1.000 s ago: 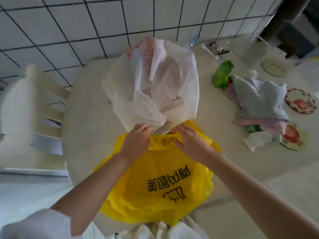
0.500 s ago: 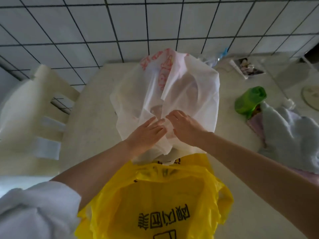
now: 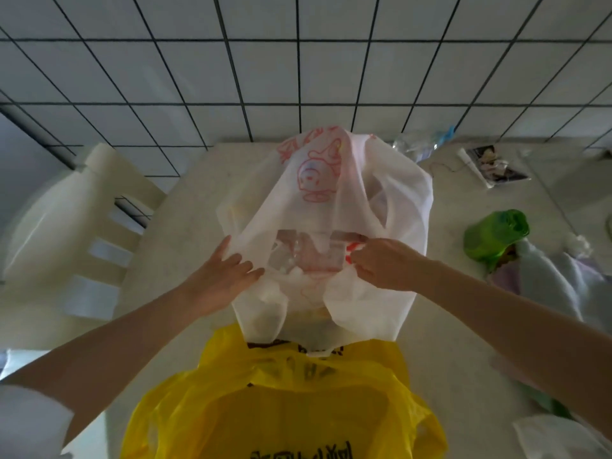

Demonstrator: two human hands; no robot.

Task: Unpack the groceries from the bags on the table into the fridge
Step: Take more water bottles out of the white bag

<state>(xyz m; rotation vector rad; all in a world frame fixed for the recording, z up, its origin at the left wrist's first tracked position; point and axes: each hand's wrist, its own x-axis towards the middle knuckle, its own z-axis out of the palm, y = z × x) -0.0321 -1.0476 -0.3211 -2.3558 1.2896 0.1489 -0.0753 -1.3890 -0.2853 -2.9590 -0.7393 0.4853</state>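
Observation:
A white plastic bag (image 3: 334, 193) with a red cartoon print stands in the middle of the table (image 3: 185, 233). My left hand (image 3: 220, 279) grips the left edge of its mouth and my right hand (image 3: 385, 265) pinches the right edge, holding the mouth apart. Through the gap shows a clear packet with pinkish contents (image 3: 311, 256). A yellow plastic bag (image 3: 288, 402) with black print sits in front of the white bag, nearest to me, its mouth slack.
A white chair (image 3: 76, 233) stands at the table's left. To the right lie a green plastic bag (image 3: 495, 238), folded cloths (image 3: 549, 279), a picture booklet (image 3: 493, 164) and a clear bottle (image 3: 419, 145). A tiled wall rises behind.
My hands left the yellow bag's handles, moved up to the white bag and pulled its mouth apart, exposing the packet inside. The camera tilted toward the wall.

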